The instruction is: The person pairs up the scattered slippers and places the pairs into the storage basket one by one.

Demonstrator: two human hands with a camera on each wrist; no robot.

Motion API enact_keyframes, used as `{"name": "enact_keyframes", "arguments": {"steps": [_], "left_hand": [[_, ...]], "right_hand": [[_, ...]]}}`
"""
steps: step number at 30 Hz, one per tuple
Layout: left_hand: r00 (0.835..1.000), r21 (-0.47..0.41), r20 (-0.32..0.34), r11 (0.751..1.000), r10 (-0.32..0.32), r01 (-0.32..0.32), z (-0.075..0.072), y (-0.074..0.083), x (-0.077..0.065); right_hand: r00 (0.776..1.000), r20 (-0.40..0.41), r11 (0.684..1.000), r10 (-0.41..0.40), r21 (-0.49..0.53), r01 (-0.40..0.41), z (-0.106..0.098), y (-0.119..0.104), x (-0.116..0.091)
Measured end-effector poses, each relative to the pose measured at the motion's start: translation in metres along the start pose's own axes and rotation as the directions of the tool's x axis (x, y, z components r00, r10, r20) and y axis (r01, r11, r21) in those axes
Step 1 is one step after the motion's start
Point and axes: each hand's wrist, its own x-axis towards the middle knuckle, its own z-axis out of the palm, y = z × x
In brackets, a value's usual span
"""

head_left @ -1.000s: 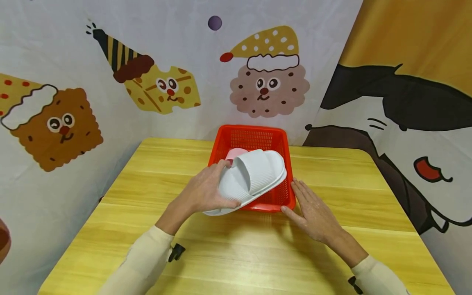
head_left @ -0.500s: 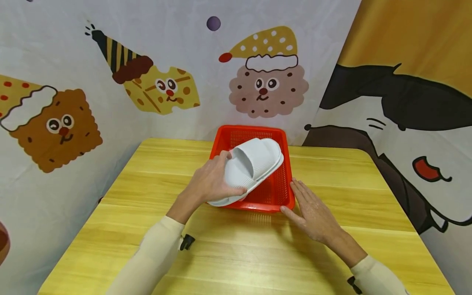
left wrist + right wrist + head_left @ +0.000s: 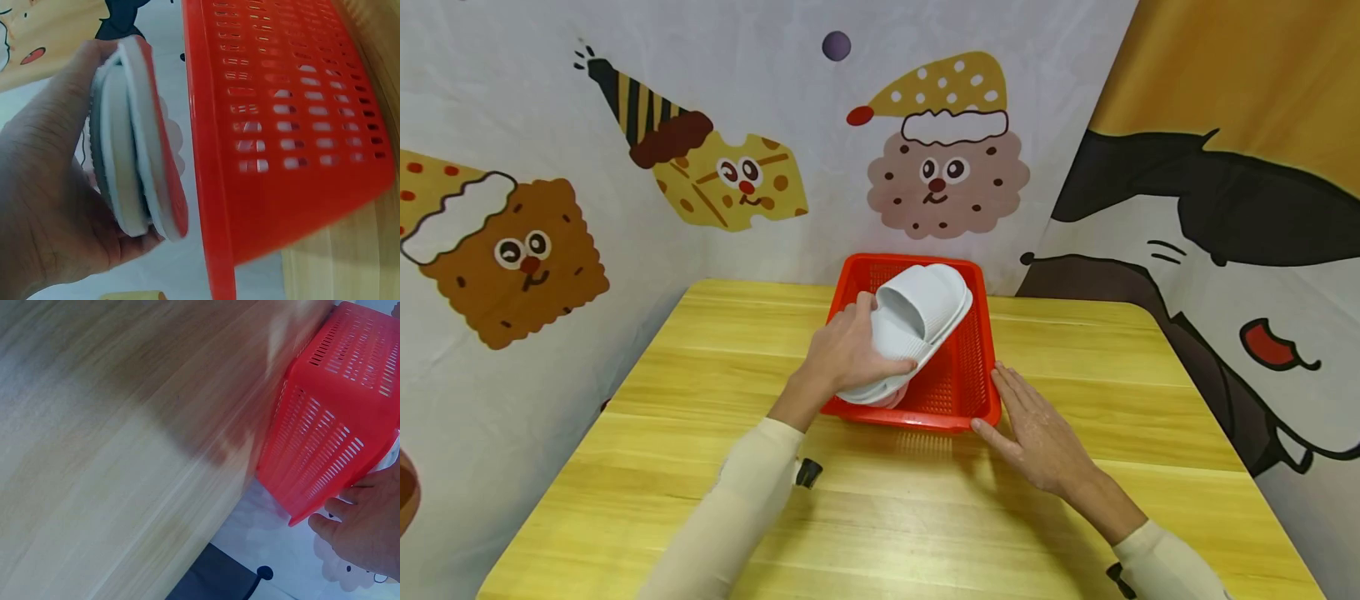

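A pair of white slippers point(image 3: 925, 296), stacked together, tilts over the red plastic basket point(image 3: 947, 422) in the head view. My left hand point(image 3: 850, 350) grips them at the heel end, thumb on one side and fingers on the other. From the left wrist, the heel edges of the slippers point(image 3: 115, 156) show stacked beside the basket rim. Below the white pair a bit of something pink point(image 3: 892, 398) peeks out; the rest of it is hidden. My right hand point(image 3: 1037, 429) touches the basket's front right corner with straight fingers, thumb at the front side.
The basket stands at the back of a yellow wood-grain table point(image 3: 880, 517), close to the cartoon-printed cloth point(image 3: 760, 67) hanging behind. Its perforated side walls point(image 3: 312, 437) rise from the tabletop.
My left hand has moved the white slippers away from me and slightly right, turning their toes toward the back of the basket. The right hand and basket stay in place.
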Motion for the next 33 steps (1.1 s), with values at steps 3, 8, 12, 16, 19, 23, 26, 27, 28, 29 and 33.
{"name": "enact_keyframes", "arguments": {"steps": [3,8,12,16,19,23,26,27,28,29,33], "left_hand": [[0.999,0.056,0.02,0.998,-0.043,0.041,0.005,0.003,0.006],[0.991,0.126,0.07,0.987,-0.114,0.104,0.011,0.01,0.01],[0.985,0.179,0.094,0.976,-0.143,0.125,0.016,0.013,0.01],[0.986,0.205,0.086,0.971,-0.146,0.126,0.02,0.014,0.01],[0.985,0.215,0.074,0.967,-0.157,0.138,0.023,0.016,0.011],[0.979,0.227,0.074,0.959,-0.19,0.169,0.029,0.021,0.014],[0.973,0.225,0.085,0.955,-0.215,0.192,0.034,0.028,0.017],[0.971,0.227,0.092,0.954,-0.22,0.195,0.035,0.031,0.018],[0.969,0.223,0.102,0.954,-0.227,0.2,0.036,0.033,0.019],[0.966,0.218,0.114,0.955,-0.232,0.203,0.037,0.035,0.019],[0.965,0.191,0.139,0.962,-0.221,0.193,0.037,0.04,0.018]], "right_hand": [[1.0,-0.005,1.0,0.003,0.002,-0.003,0.001,-0.001,0.001],[1.0,-0.003,1.0,0.001,0.003,-0.001,0.003,-0.001,0.0],[1.0,-0.002,1.0,-0.001,0.004,0.001,0.004,0.0,0.0],[1.0,-0.006,1.0,0.002,0.011,-0.002,0.003,0.0,0.0],[1.0,-0.008,1.0,0.004,0.015,-0.004,0.003,0.0,0.0],[1.0,-0.009,1.0,0.009,0.01,-0.009,0.003,0.001,0.0],[1.0,-0.01,1.0,0.01,0.005,-0.01,0.003,0.001,0.0],[1.0,-0.011,1.0,0.011,0.004,-0.011,0.003,0.001,0.0],[1.0,-0.012,1.0,0.009,0.002,-0.009,0.003,0.001,0.0],[1.0,-0.013,1.0,0.009,0.001,-0.009,0.003,0.0,-0.001],[1.0,-0.007,1.0,0.01,-0.004,-0.01,0.002,0.0,0.0]]}}
